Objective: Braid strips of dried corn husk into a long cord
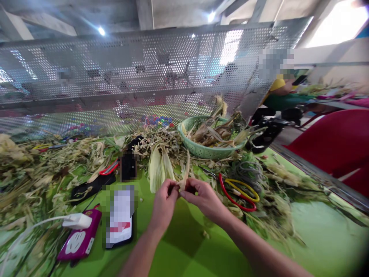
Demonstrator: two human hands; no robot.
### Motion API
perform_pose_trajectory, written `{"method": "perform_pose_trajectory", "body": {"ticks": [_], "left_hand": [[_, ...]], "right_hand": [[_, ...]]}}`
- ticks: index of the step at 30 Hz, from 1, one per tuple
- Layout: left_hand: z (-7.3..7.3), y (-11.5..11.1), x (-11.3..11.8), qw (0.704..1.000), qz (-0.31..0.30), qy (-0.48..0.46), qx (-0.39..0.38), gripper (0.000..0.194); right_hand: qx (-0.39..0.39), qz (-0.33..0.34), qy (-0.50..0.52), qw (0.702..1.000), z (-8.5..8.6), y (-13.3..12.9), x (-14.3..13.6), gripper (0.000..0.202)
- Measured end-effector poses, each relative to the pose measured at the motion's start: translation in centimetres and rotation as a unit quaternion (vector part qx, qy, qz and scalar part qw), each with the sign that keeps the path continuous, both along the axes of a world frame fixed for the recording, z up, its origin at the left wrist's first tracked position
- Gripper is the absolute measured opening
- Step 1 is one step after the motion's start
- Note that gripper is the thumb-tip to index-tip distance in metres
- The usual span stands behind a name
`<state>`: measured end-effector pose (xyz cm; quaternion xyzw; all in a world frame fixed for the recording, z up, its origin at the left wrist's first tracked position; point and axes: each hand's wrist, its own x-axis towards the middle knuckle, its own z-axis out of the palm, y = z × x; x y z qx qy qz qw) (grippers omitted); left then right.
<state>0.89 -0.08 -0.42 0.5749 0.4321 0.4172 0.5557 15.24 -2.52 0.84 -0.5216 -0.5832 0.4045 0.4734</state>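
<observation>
Over the green tabletop (184,238), both hands meet near the middle of the view. My left hand (168,192) pinches the lower end of a narrow strip of corn husk (186,167), which points upward. Thumb and fingers of my right hand (197,192) close on the same strip, right beside the left fingertips. The exact spot where the fingers meet is partly hidden. Just behind lie broad pale corn husks (158,169). To the right of my right hand rest scissors (240,198) with red and yellow handles.
A green plastic basket (198,149) holds dried husks. Husk scraps (86,154) cover the table's left and back. At left lie a phone (121,219), a purple power bank (80,238) and a red cutter (109,167). A perforated metal screen (129,77) stands behind; red chairs (334,142) at right.
</observation>
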Motion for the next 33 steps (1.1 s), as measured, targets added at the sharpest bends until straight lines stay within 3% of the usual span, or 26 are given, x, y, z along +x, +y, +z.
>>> {"method": "perform_pose_trajectory", "body": {"ticks": [3,7,14,18,21,23,26,29,33], "left_hand": [[0.3,0.1,0.0,0.999,-0.008,-0.028,-0.018,0.021],[0.2,0.3,0.0,0.999,-0.015,-0.042,-0.021,0.024],[-1.1,1.4,-0.5,0.993,0.069,-0.069,-0.072,0.024],[-1.5,1.7,-0.9,0.987,0.113,-0.094,-0.062,0.023],[-1.5,1.7,-0.9,0.985,0.126,-0.101,-0.060,0.024],[-1.4,1.6,-0.8,0.985,0.115,-0.106,-0.068,0.023],[-1.0,1.3,-0.5,0.986,0.065,-0.128,-0.084,0.022],[-0.5,0.8,-0.2,0.986,0.012,-0.141,-0.093,0.024],[0.0,0.1,0.0,0.987,-0.018,-0.134,-0.090,0.023]], "right_hand": [[0.005,0.007,0.026,1.000,0.3,-0.1,-0.1,0.016],[-0.032,0.046,0.140,0.988,0.8,0.0,0.2,0.017],[-0.067,0.138,0.288,0.945,2.1,-1.0,0.3,0.012],[0.006,0.106,0.321,0.941,3.9,-1.8,2.3,0.016],[0.094,0.025,0.350,0.932,5.3,-2.1,4.3,0.019],[0.110,-0.014,0.338,0.935,5.6,-2.0,5.1,0.019],[0.050,-0.020,0.295,0.954,4.6,-1.2,4.8,0.019],[-0.064,0.029,0.221,0.973,2.6,-0.3,3.0,0.018],[-0.074,0.028,0.152,0.985,0.4,0.4,0.8,0.023]]}}
